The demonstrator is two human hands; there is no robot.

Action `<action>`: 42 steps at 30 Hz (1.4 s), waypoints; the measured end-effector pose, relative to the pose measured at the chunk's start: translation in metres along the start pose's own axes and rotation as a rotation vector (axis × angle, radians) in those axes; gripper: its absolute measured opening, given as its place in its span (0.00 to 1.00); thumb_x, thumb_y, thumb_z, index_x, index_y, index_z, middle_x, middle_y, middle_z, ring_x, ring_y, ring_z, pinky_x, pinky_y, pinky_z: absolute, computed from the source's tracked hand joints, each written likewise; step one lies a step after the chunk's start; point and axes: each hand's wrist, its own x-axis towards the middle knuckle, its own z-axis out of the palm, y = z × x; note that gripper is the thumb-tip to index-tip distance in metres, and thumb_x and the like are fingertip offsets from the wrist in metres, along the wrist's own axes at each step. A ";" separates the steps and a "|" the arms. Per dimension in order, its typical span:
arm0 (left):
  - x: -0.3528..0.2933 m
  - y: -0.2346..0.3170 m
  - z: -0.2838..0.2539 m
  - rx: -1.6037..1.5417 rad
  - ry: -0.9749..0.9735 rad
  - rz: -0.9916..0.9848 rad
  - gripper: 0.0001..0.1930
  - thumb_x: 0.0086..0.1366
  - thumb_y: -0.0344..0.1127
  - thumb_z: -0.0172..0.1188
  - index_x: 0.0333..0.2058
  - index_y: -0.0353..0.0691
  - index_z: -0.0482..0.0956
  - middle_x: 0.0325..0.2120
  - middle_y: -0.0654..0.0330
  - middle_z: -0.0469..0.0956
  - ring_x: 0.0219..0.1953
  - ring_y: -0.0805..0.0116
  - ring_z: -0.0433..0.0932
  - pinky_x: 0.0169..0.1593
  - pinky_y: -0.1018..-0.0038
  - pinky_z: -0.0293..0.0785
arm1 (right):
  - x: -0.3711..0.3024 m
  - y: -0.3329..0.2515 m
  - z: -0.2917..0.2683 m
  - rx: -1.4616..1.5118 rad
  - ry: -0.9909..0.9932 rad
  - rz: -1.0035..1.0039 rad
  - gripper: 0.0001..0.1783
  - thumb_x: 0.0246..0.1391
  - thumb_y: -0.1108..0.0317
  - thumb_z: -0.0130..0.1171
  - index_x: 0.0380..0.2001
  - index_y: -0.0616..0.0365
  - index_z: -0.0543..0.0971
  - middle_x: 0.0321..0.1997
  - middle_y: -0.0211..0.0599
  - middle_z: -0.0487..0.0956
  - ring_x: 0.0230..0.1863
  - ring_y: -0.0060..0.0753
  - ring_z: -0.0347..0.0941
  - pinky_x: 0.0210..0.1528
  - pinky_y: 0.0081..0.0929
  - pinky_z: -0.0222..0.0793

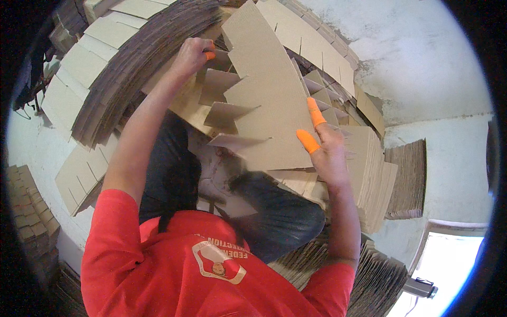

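A large slotted cardboard sheet (pixel 269 90) lies tilted in front of me. Several shorter cardboard divider strips (pixel 224 117) are slotted crosswise into it and stick out past its left edge, with more ends showing beyond the right edge. My right hand (pixel 328 150) grips the sheet's right edge, thumb and a finger in orange finger covers on its face; the other fingers are partly hidden. At the far left end, my left hand (pixel 194 54) is closed, its orange-covered fingertips pinching the farthest divider strip (pixel 217 59).
Tall curved-looking stacks of slotted cardboard (pixel 105 74) stand at the left and back. More cardboard stacks (pixel 369 174) rise close by my right forearm, against a white wall (pixel 438 79). Slotted pieces (pixel 82 177) lean at the left. A bright window (pixel 449 264) is at lower right.
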 end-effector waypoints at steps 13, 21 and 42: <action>0.006 -0.007 0.004 -0.053 0.004 -0.025 0.10 0.49 0.27 0.69 0.32 0.36 0.81 0.27 0.51 0.81 0.29 0.61 0.82 0.35 0.69 0.75 | 0.000 0.015 0.015 0.044 0.102 -0.243 0.37 0.52 0.74 0.62 0.65 0.57 0.62 0.41 0.53 0.78 0.31 0.44 0.74 0.37 0.32 0.70; 0.002 -0.010 0.012 -0.153 0.094 -0.075 0.17 0.52 0.31 0.67 0.43 0.40 0.81 0.37 0.50 0.81 0.39 0.55 0.80 0.43 0.66 0.74 | 0.021 -0.009 0.006 0.095 -0.118 -0.165 0.46 0.46 0.76 0.66 0.68 0.54 0.58 0.41 0.55 0.78 0.35 0.46 0.72 0.44 0.33 0.69; -0.070 0.021 0.035 -0.515 -0.007 -0.217 0.11 0.58 0.30 0.65 0.40 0.35 0.81 0.29 0.59 0.82 0.32 0.74 0.77 0.36 0.75 0.73 | 0.042 -0.046 0.014 0.067 -0.332 -0.082 0.40 0.51 0.79 0.59 0.67 0.56 0.58 0.34 0.50 0.76 0.14 0.32 0.69 0.18 0.30 0.66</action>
